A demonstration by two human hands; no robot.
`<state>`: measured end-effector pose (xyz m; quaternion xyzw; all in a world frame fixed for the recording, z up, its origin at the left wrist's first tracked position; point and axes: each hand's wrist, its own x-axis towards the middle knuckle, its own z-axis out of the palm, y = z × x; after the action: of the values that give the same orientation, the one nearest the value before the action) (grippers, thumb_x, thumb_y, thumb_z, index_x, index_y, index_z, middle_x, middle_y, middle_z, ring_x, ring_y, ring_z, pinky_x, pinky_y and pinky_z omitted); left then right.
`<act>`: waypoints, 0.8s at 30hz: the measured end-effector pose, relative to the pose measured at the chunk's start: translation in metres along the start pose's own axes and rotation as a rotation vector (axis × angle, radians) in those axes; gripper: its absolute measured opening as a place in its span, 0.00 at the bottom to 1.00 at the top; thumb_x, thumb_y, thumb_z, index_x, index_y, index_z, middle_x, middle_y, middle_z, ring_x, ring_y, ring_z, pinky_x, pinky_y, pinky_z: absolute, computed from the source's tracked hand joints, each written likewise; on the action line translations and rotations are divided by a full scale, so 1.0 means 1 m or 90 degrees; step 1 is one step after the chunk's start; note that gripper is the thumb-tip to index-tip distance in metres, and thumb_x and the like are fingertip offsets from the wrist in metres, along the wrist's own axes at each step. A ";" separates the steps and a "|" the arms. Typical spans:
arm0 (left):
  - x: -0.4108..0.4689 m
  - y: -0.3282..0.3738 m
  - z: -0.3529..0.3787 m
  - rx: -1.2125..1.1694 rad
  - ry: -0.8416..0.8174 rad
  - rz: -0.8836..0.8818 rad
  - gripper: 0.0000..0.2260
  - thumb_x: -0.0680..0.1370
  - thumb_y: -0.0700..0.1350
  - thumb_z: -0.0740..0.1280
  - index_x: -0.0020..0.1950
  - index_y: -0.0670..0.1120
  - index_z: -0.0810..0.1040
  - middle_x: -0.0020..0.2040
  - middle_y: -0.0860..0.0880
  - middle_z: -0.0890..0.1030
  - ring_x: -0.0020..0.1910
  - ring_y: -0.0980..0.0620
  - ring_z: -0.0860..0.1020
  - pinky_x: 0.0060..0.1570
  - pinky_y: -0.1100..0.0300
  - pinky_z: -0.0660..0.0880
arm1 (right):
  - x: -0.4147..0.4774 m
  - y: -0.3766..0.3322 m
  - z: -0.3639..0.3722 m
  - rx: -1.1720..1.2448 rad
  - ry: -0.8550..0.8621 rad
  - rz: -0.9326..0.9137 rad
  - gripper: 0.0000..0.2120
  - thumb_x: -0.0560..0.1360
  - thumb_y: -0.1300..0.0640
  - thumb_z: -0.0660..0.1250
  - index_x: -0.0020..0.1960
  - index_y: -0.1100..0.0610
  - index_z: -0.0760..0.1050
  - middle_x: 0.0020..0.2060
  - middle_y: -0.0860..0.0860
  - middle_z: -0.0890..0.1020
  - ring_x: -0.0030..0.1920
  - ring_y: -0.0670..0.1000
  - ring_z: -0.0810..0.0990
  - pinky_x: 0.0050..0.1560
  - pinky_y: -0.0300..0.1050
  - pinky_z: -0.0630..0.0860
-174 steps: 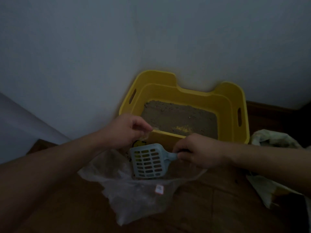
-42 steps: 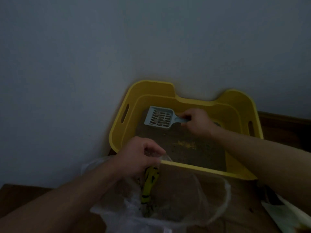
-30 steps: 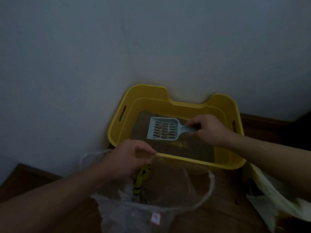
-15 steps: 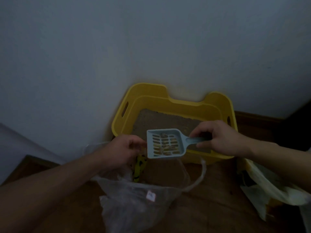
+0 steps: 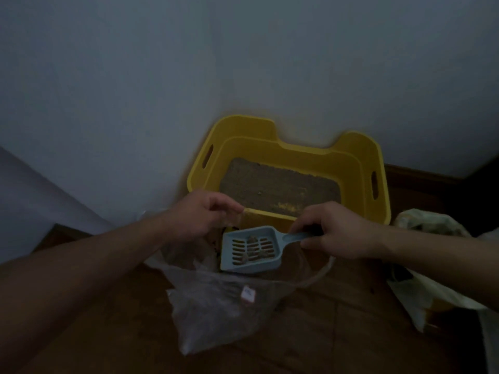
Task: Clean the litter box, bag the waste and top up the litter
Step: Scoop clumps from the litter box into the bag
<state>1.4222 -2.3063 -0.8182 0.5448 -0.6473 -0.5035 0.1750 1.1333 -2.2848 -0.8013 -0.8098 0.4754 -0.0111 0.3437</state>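
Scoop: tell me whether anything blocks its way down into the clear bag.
Nothing visible does. The scoop, gripped at its handle by the right hand, hangs right over the open mouth of the bag. The left hand pinches the bag's rim and holds it open. Clumps lie in the scoop.

scoop (image 5: 251, 249) lifted out of litter box (image 5: 353, 168), now loaded over open bag (image 5: 216, 300)

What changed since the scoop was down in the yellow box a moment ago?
The right hand lifted the blue litter scoop, now carrying clumps, out of the yellow litter box and over the open clear plastic bag. The left hand still pinches the bag's rim; the box stays put.
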 end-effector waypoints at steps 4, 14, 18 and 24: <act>-0.001 -0.001 -0.003 0.006 0.011 0.021 0.15 0.77 0.35 0.68 0.49 0.56 0.84 0.48 0.54 0.86 0.51 0.57 0.83 0.54 0.58 0.78 | 0.005 -0.002 0.007 -0.026 -0.008 -0.018 0.13 0.76 0.55 0.72 0.60 0.48 0.82 0.51 0.41 0.79 0.51 0.41 0.78 0.54 0.39 0.76; -0.009 -0.007 -0.009 0.027 0.012 0.059 0.20 0.77 0.32 0.67 0.48 0.58 0.84 0.46 0.52 0.87 0.51 0.52 0.84 0.58 0.51 0.79 | 0.009 -0.017 0.026 -0.052 -0.058 -0.065 0.13 0.79 0.57 0.66 0.61 0.51 0.81 0.53 0.45 0.81 0.53 0.44 0.78 0.56 0.44 0.76; -0.013 -0.008 -0.011 0.014 0.002 0.063 0.21 0.77 0.31 0.67 0.47 0.59 0.85 0.47 0.52 0.87 0.50 0.53 0.84 0.54 0.57 0.79 | 0.009 -0.021 0.036 -0.077 -0.098 -0.070 0.12 0.80 0.56 0.64 0.62 0.51 0.81 0.55 0.46 0.81 0.54 0.45 0.78 0.57 0.47 0.76; -0.014 -0.007 -0.010 -0.015 0.002 0.057 0.24 0.77 0.31 0.67 0.45 0.62 0.86 0.46 0.53 0.87 0.49 0.55 0.83 0.55 0.55 0.78 | 0.009 -0.025 0.039 -0.083 -0.133 -0.030 0.12 0.82 0.55 0.61 0.62 0.48 0.78 0.53 0.43 0.82 0.50 0.41 0.75 0.51 0.46 0.67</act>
<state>1.4383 -2.2982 -0.8154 0.5135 -0.6651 -0.5020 0.2047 1.1707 -2.2631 -0.8198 -0.8381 0.4174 0.0963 0.3379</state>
